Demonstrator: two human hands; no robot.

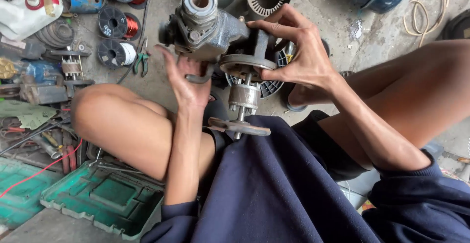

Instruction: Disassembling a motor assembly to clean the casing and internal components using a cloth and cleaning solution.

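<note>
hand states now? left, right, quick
Left hand: grip closed on the grey pump housing, from below.
Right hand: fingers closed on the same assembly's round flange.

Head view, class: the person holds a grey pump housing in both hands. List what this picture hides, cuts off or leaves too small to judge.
- Pump housing: its underside is hidden by the left hand.
- Its far side is hidden behind the right hand.
- Shaft: its lower end is lost against the dark blue cloth.
- Green tray: cut off by the bottom edge.
- Wire spools: markings too small.

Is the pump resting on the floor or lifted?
Lifted: both the left hand and right hand hold the pump above the knees.
</note>
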